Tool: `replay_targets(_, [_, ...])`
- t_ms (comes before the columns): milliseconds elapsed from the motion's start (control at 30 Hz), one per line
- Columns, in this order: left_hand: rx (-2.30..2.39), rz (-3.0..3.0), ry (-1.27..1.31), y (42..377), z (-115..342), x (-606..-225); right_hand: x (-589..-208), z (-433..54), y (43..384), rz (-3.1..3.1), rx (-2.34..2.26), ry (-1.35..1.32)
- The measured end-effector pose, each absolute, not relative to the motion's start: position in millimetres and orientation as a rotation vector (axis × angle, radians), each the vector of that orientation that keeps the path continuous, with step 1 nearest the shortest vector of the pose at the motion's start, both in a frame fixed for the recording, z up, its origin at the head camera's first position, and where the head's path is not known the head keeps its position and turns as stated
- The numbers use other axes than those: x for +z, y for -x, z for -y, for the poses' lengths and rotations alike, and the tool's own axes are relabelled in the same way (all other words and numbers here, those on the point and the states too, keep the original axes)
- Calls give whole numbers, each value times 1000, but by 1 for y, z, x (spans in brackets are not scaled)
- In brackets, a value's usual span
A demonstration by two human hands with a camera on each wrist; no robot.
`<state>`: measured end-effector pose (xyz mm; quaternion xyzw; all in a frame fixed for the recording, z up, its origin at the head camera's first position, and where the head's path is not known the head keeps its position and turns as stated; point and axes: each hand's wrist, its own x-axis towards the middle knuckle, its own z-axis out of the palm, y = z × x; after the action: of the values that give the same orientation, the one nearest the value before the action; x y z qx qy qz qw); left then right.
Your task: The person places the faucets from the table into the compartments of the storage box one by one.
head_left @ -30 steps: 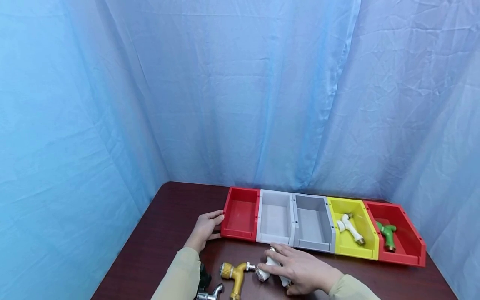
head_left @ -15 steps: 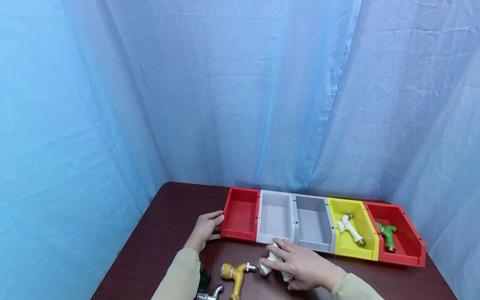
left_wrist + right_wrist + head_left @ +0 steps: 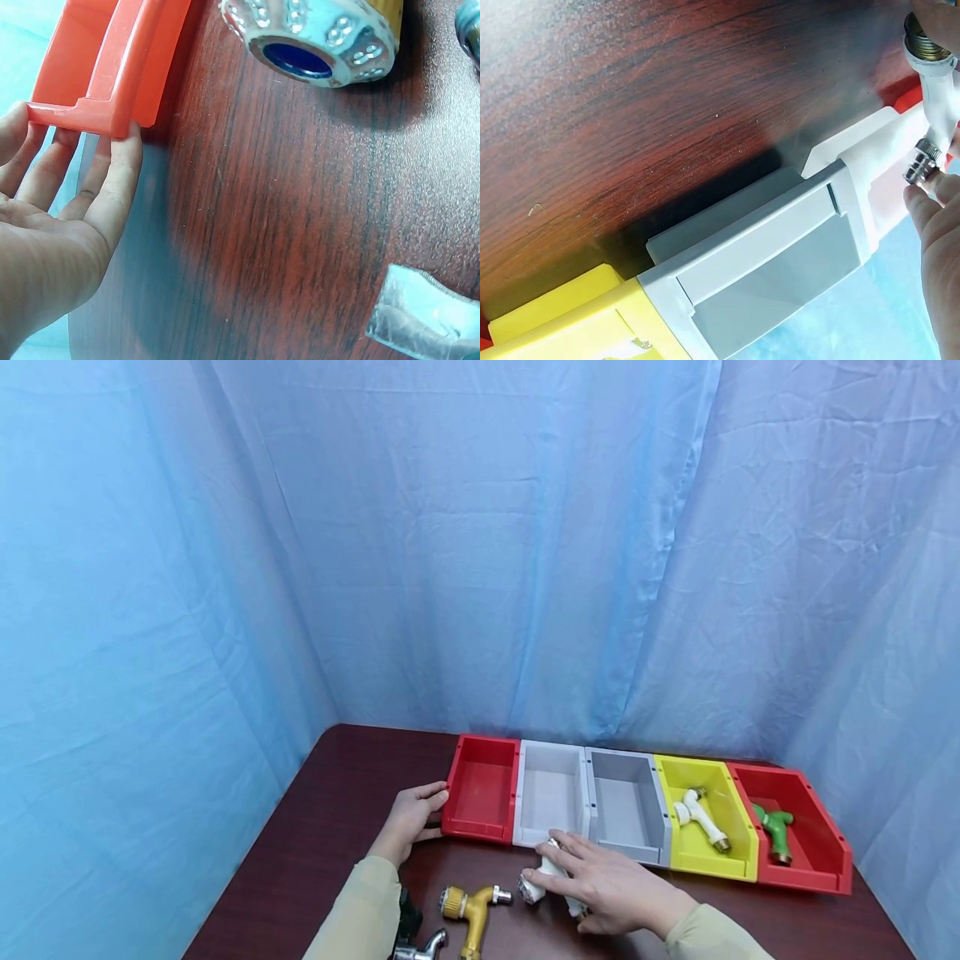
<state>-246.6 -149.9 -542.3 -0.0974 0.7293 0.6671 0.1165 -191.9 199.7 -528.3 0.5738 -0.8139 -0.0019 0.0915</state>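
My left hand (image 3: 408,820) holds the side of the red bin (image 3: 480,789) at the left end of the row. In the left wrist view, thumb and fingers meet the bin's edge. My right hand (image 3: 600,885) grips a white faucet (image 3: 534,888) in front of the light and grey bins, its palm side down and hiding part of the faucet. A threaded brass end and a metal nozzle (image 3: 922,161) of this faucet show in the right wrist view. Left of it, a gold faucet (image 3: 476,917) lies on the table.
Beside the red bin run a whitish bin (image 3: 551,842), a grey bin (image 3: 630,852), a yellow bin (image 3: 712,865) with a white faucet (image 3: 701,820) inside, and another red bin (image 3: 806,878) with a green faucet (image 3: 777,835). A black-and-chrome faucet (image 3: 420,947) sits near my left sleeve. Blue curtains (image 3: 480,543) hang behind.
My right hand has shifted slightly forward and to the right, carrying the white faucet closer to the bins. The left hand stays at the red bin.
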Motion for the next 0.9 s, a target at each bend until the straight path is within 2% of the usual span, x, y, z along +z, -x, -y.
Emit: replay_targets(900, [1939, -2151, 274, 245, 151, -541, -520, -213, 198, 2445, 30, -1601])
